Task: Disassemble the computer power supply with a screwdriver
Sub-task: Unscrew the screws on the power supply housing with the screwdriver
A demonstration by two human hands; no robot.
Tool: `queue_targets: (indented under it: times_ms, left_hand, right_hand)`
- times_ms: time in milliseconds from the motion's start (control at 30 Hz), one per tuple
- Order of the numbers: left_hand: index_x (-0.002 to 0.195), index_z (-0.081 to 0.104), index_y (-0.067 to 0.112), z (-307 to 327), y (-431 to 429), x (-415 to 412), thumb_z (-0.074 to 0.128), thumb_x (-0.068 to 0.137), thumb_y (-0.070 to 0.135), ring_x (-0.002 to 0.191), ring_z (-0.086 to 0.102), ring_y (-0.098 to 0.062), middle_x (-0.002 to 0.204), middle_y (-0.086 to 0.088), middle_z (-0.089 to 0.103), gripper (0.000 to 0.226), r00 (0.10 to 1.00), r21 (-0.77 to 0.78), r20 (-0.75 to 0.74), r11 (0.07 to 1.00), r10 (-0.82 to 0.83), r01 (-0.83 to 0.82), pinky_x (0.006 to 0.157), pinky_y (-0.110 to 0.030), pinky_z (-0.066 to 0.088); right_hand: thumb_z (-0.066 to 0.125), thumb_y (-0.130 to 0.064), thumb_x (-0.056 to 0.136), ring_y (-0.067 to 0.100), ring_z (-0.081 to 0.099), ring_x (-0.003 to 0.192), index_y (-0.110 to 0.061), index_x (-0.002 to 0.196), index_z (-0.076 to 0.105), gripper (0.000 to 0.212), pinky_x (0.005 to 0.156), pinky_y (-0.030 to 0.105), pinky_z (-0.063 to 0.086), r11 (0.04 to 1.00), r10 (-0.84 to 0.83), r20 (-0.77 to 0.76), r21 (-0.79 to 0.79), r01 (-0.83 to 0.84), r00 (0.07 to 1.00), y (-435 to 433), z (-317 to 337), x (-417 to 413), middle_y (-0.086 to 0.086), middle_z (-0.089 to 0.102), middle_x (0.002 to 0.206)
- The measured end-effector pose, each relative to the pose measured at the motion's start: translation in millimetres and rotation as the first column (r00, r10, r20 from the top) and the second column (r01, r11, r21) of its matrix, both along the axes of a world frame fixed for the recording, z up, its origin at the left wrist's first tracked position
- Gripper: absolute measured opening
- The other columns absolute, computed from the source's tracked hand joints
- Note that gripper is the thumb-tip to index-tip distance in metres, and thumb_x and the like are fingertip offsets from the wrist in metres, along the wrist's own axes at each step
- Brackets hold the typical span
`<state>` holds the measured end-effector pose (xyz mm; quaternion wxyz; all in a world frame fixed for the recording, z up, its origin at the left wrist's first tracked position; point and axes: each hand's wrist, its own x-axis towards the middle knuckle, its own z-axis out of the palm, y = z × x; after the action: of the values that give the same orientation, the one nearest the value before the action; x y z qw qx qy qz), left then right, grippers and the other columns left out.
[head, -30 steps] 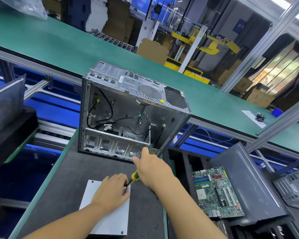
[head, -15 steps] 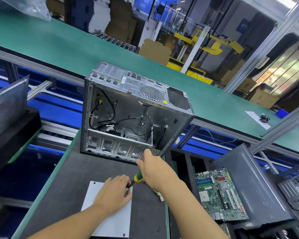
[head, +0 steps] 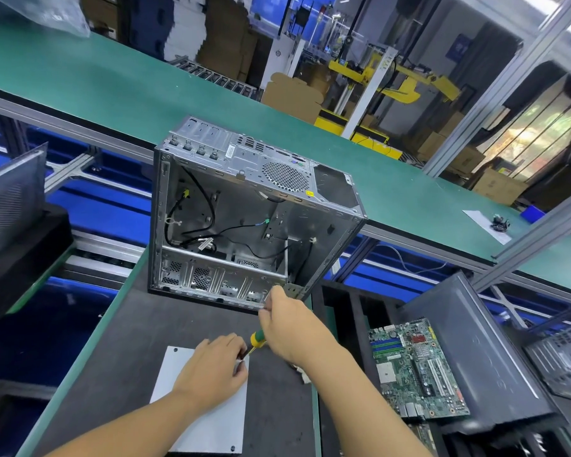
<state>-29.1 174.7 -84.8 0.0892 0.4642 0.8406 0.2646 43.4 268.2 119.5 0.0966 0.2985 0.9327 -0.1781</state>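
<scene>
Lying flat — plain grey power supply (head: 219,425)

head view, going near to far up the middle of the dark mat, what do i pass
power supply → screwdriver → computer case → green belt → cardboard box

The open computer case (head: 238,206) blocks the far end of the tabletop (head: 119,341), and loose black cables (head: 205,206) cross its inside. Between the case and the power supply (head: 211,420) lies a bare strip of dark mat, wider on my left. My right hand (head: 294,328), gripping the screwdriver (head: 255,339), fills the gap at the case's near right corner. My left hand (head: 211,374), pinching the shaft, covers the supply's top. Past the right edge stand a motherboard (head: 416,367) and a leaning dark panel (head: 475,351).
</scene>
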Motion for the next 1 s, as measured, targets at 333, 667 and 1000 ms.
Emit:
queue_targets:
  times_ms: [333, 667, 1000]
  left_hand:
    - [0.087, 0.044, 0.033, 2.0, -0.5, 1.4, 0.045, 0.084, 0.038, 0.078, 0.053, -0.008, 0.082, 0.018, 0.050, 0.005, 1.000, 0.001, 0.024, 1.000, 0.012, -0.012, 0.076, -0.027, 0.036]
    - [0.084, 0.042, 0.032, 2.5, -0.5, 2.7, 0.047, 0.090, 0.034, 0.077, 0.053, -0.011, 0.079, 0.015, 0.047, 0.008, 1.000, 0.005, -0.001, 1.000, 0.017, -0.017, 0.075, -0.030, 0.038]
    - [0.075, 0.037, 0.031, 0.6, -0.1, 3.2, 0.062, 0.082, 0.027, 0.062, 0.054, -0.013, 0.067, 0.015, 0.044, 0.026, 0.998, 0.020, -0.031, 0.998, 0.053, -0.052, 0.063, -0.029, 0.032]
  right_hand:
    - [0.036, -0.044, 0.102, 0.034, 0.055, 0.080, -0.014, 0.106, 0.035, 0.031, 0.066, 0.039, 0.042, 0.994, -0.051, 0.000, 0.101, 0.051, 0.999, -2.0, -4.5, 4.7, 0.011, 0.055, 0.095]
    - [0.047, -0.043, 0.096, 0.032, 0.047, 0.094, -0.016, 0.115, 0.038, 0.034, 0.071, 0.037, 0.034, 0.999, -0.005, 0.026, 0.032, 0.004, 1.000, -5.4, -3.2, 6.0, 0.007, 0.040, 0.109]
    - [0.055, -0.029, 0.091, 0.027, 0.042, 0.107, -0.020, 0.114, 0.039, 0.030, 0.078, 0.036, 0.036, 0.997, 0.044, 0.023, -0.060, -0.043, 0.999, -6.2, 1.3, 5.9, 0.002, 0.042, 0.115]
